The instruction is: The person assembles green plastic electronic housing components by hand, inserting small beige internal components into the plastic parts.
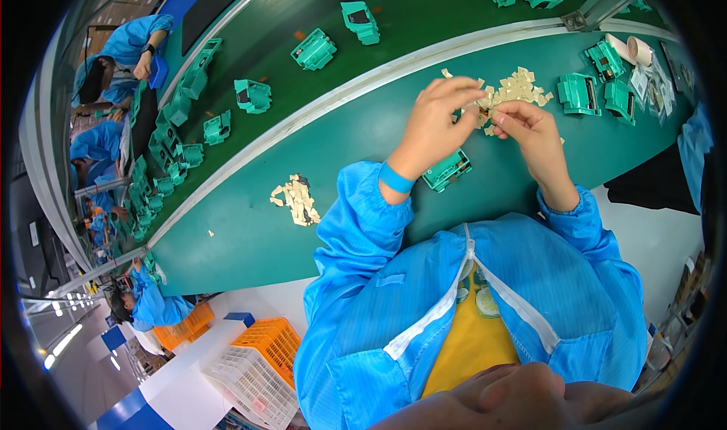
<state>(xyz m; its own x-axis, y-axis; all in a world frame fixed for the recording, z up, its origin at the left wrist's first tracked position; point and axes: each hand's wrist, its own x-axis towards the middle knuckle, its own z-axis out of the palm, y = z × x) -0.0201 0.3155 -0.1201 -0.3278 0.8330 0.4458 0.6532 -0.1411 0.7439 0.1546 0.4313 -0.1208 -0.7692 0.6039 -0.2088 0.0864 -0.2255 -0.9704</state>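
Note:
My left hand (441, 121), with a blue band at its wrist, has its fingers bent and thumb drawn in. My right hand (532, 133) faces it in a pinch, thumb against forefinger. Their fingertips nearly meet over the near edge of a pile of small cream-coloured flat pieces (521, 89). Whatever the fingertips grip is too small and too covered to make out. Just below my left hand, a green plastic housing (448, 171) with dark parts inside lies on the green table (363, 153), partly hidden by the hand and wrist.
More green housings (579, 95) stand at the right, beside clear plastic bags (653, 89) and a pale roll (641, 51). A second cream pile (297, 201) lies to the left. Past a pale rail (333, 89), a dark green belt (273, 51) carries several housings. Co-workers in blue sit at far left.

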